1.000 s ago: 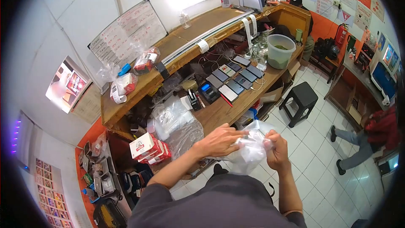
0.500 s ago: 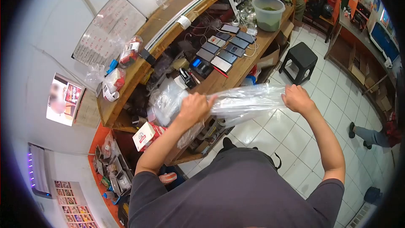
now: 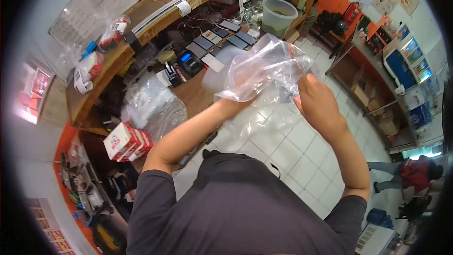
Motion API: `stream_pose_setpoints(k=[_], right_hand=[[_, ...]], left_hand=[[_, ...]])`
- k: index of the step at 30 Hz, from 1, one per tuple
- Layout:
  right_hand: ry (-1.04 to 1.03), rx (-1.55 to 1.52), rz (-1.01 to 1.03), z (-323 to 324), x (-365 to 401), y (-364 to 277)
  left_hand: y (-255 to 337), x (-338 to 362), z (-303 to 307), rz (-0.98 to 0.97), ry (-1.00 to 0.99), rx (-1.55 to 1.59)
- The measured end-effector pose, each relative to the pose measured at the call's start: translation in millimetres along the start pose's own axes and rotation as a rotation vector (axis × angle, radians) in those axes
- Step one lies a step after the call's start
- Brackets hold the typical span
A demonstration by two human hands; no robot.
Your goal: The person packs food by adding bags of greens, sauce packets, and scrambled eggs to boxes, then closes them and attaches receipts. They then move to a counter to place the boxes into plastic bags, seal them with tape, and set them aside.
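Observation:
A clear plastic bag (image 3: 264, 68) is bunched and puffed up between my hands, above the edge of the wooden counter and the tiled floor. My right hand (image 3: 315, 98) grips the bag's right side, fingers closed on it. My left hand (image 3: 247, 95) lies behind or inside the see-through plastic, so its fingers are blurred and hard to make out. Beyond the bag, several phones (image 3: 203, 43) lie in rows on the counter (image 3: 196, 89), beside a black device with a blue screen (image 3: 187, 58).
More clear plastic (image 3: 153, 101) and red-and-white boxes (image 3: 126, 142) are on the counter at left. A translucent bucket (image 3: 278, 16) stands at its far end. A person in red (image 3: 415, 172) is at the far right. Shelving (image 3: 363, 85) lines the right.
The bag has gone from stretched flat between both hands to raised and billowing. My hands have come closer together, and the left is now behind or inside plastic. The view has shifted right.

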State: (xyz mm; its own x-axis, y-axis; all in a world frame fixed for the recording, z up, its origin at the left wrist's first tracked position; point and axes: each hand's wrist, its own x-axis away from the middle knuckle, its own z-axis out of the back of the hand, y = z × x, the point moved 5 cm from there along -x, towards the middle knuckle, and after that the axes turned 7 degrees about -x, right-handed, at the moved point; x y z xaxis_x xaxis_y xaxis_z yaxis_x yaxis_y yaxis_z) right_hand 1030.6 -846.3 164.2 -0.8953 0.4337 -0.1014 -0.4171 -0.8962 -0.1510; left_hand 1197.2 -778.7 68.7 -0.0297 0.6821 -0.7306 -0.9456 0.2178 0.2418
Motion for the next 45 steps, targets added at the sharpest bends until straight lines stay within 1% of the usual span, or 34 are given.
stream_pose_setpoints(k=[1, 2, 4, 5, 7, 8, 10, 11, 12, 13, 14, 16, 18, 19, 20, 21, 23, 25, 26, 27, 28, 29, 30, 32, 33, 34, 35, 36, 37, 38, 40, 42, 44, 45], right_hand=[[-0.063, 0.039, -0.079, -2.1, 1.5, 6.5], [-0.067, 0.051, -0.076, -6.0, 4.3, 15.7], [-0.017, 0.120, -0.174, -11.5, 10.2, 38.2], [-0.051, 0.099, -0.252, -4.3, 8.8, 36.6], [0.000, 0.129, -0.229, -20.3, 5.9, 52.7], [0.051, 0.164, -0.206, -22.0, 4.0, 56.8], [0.025, 0.202, -0.219, -17.5, -6.6, 60.2], [0.001, 0.224, -0.263, -16.6, -9.7, 61.8], [-0.016, 0.241, -0.312, -14.4, -12.6, 62.5], [-0.190, 0.097, -0.382, 1.5, -11.9, 44.0], [-0.197, 0.087, -0.381, -6.8, -8.3, 43.2], [-0.227, 0.135, -0.265, -24.5, -8.5, 39.4], [-0.213, 0.084, -0.301, -22.9, -14.1, 33.6], [-0.180, 0.079, -0.314, -26.3, -19.3, 35.0], [-0.152, 0.072, -0.332, -28.7, -23.4, 36.4], [-0.143, 0.050, -0.283, -29.9, -26.8, 33.0], [-0.155, 0.038, -0.231, -30.4, -30.2, 25.1], [-0.186, -0.012, -0.124, -32.0, -30.6, 10.5], [-0.194, -0.017, -0.139, -32.2, -26.3, 5.3], [-0.162, -0.026, -0.042, -29.1, -24.4, -6.0], [-0.136, -0.037, 0.058, -25.2, -23.4, -20.5], [-0.197, -0.182, 0.049, -18.5, -27.6, -36.7], [-0.215, -0.189, 0.050, -24.8, -27.0, -43.6], [-0.324, 0.055, 0.180, -44.5, -21.4, -59.2], [-0.544, 0.249, 0.111, -69.6, -20.1, -52.9], [-0.558, 0.237, 0.110, -74.5, -22.1, -61.5], [-0.673, 0.377, 0.107, -83.5, -21.0, -72.1], [-0.786, 0.525, 0.110, -90.2, -18.0, -76.6], [-0.627, 0.510, 0.209, -100.0, -17.3, -81.2], [-0.629, 0.516, 0.211, -121.5, -16.1, -77.2], [-0.627, -0.468, 0.081, -176.3, -13.3, -76.5], [-0.809, -0.389, -0.083, -243.6, 0.1, -29.6], [-1.056, 0.035, 0.004, -294.1, -1.0, 20.7], [-0.999, -0.027, 0.084, -281.8, -13.9, 30.1]], left_hand=[[-25.6, 16.4, -13.6, -0.079, -0.081, -0.296], [-42.5, 25.2, -11.6, -0.073, -0.070, -0.292], [-66.1, 35.9, -9.0, 0.001, -0.224, -0.479], [-70.3, 33.8, -7.0, 0.010, -0.225, -0.479], [-95.7, 36.4, -6.9, 0.452, -0.522, -0.540], [-86.8, 33.7, -2.5, 0.461, -0.526, -0.540], [-81.1, 36.4, 0.0, 0.763, -0.664, -0.431], [-106.9, 56.6, -31.3, 0.833, -0.699, -0.292], [-121.6, 59.5, -34.7, 0.834, -0.704, -0.298], [-127.7, 58.3, -32.8, 0.664, -0.663, -0.314], [-130.9, 65.1, -31.8, 0.499, -0.619, -0.325], [-160.7, 100.0, -51.5, 0.526, -0.586, -0.313], [-150.9, 107.2, -55.7, 0.368, -0.362, -0.579], [-106.1, 72.9, -27.9, 0.568, -0.698, -0.645], [-103.1, 87.4, -43.9, 0.325, -0.715, -0.757], [-107.4, 108.9, -52.0, 0.426, -0.548, -0.413], [-60.2, 107.0, -55.7, 0.367, -1.018, -0.561], [27.4, 63.7, 12.5, 0.304, -1.041, -0.346], [56.8, 59.0, 20.4, 0.037, -1.112, -0.402], [89.0, 58.1, 43.3, -0.233, -0.524, -0.419], [112.8, 37.9, 80.2, -0.468, -0.039, -0.169], [96.1, 41.2, 72.7, -0.420, -0.011, -0.378], [73.6, 41.0, 65.3, -0.371, 0.019, -0.595], [19.2, 23.1, 72.3, -0.058, -0.003, -0.518], [-4.9, 25.2, 67.6, 0.025, -0.191, -0.527], [-24.9, 33.4, 64.3, 0.102, -0.381, -0.530], [-32.0, 40.8, 68.9, 0.106, -0.402, -0.517], [-42.7, 51.6, 67.0, 0.175, -0.582, -0.547], [-54.7, 61.4, 67.4, 0.242, -0.751, -0.579], [-62.8, 67.6, 73.2, 0.246, -0.746, -0.577], [-75.7, 87.9, 98.7, 0.231, -0.429, -0.675], [-115.2, 155.5, 92.7, 0.266, -0.345, -0.645], [-175.0, 245.7, 42.5, 0.527, -0.554, -0.609], [-185.1, 223.8, 56.7, 0.527, -0.536, -0.645]])
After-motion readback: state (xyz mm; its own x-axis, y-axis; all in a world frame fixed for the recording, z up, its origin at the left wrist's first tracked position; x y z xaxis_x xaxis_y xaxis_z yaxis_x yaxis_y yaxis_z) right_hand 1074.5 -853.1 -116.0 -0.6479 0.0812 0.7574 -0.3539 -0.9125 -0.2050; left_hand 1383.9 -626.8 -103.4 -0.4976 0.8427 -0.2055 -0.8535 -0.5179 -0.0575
